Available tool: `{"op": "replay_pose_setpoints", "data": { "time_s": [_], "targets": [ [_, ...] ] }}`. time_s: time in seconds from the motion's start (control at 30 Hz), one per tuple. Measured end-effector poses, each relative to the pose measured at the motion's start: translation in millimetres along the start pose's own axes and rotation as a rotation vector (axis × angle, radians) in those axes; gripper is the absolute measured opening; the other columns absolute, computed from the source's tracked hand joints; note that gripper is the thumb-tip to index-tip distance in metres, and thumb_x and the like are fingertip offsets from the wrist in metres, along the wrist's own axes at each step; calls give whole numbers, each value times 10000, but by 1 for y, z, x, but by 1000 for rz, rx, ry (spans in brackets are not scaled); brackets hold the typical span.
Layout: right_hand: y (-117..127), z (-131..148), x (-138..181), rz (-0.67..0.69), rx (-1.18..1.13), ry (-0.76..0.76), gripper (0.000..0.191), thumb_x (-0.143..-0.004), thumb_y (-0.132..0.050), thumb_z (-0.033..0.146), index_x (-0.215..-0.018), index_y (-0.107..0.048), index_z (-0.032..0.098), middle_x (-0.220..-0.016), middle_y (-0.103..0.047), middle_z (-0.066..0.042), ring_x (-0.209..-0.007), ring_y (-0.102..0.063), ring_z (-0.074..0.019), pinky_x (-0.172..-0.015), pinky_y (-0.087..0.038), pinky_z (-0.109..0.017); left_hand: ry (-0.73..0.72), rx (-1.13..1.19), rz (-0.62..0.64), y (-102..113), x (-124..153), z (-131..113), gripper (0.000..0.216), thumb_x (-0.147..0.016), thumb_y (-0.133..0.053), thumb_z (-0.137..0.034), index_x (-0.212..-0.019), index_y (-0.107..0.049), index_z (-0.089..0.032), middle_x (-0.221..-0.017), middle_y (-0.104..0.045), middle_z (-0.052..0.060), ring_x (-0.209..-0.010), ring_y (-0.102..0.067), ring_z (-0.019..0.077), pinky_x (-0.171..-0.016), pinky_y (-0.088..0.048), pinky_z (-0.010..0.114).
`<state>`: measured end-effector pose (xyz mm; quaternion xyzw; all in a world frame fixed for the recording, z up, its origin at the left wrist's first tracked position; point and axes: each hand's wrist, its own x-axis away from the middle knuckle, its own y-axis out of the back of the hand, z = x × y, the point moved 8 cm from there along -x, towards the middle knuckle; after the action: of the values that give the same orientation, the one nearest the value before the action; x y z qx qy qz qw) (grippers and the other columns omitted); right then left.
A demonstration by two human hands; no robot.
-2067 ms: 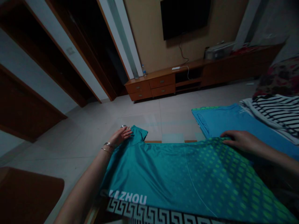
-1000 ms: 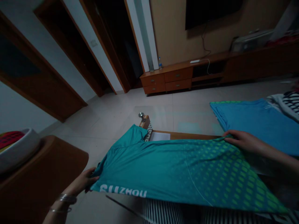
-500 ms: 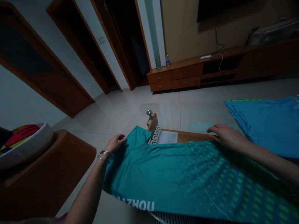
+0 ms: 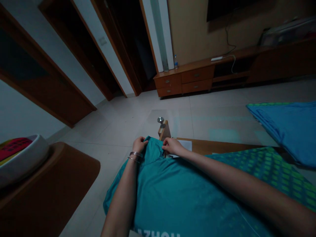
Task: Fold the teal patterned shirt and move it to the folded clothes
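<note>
The shirt point(image 4: 163, 197) is lying spread over the table point(image 4: 222, 147), its sleeve point(image 4: 153, 149) pointing at the post point(image 4: 160, 120). The left hand point(image 4: 139, 144) is pinching the sleeve's left corner; the right hand point(image 4: 172, 146) is seemingly pinching its right edge, fingertips partly hidden. The right forearm point(image 4: 229, 179) is crossing above the cloth, so a low sweep could be dragging wrinkles into it. Slick-looking fabric could be slipping if a pinch were loosening, and a forward pull could be snagging the sleeve on the post. Room for moving is showing leftward over the floor point(image 4: 116, 121), toward the brown block point(image 4: 76, 171); the blue cloth point(image 4: 288, 128) is bounding the right
</note>
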<state>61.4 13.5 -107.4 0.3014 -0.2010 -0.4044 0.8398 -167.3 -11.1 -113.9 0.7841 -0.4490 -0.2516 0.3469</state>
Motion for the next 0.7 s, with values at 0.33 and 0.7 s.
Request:
{"op": "replay_pose_setpoints", "data": {
  "time_s": [0.33, 0.7],
  "targets": [
    [3, -5, -8, -39, 102, -9, 270, -708, -637, 120, -962, -697, 188, -888, -708, -27, -828, -637, -165, -673, -411, -215, -15, 35, -143, 8, 6, 5, 144, -706, -613, -279, -726, -511, -178, -700, -546, -14, -681, -496, 140, -615, -370, 238],
    [21, -3, -16, -133, 232, 80, 191, -841, -521, 198, -924, -693, 188, -970, -708, -57, -900, -630, -186, -700, -400, -234, 3, -43, -237, 11, 8, 1, 129, -779, -573, -306, -770, -537, -182, -736, -583, 24, -703, -513, 169, -640, -357, 268]
  ]
}}
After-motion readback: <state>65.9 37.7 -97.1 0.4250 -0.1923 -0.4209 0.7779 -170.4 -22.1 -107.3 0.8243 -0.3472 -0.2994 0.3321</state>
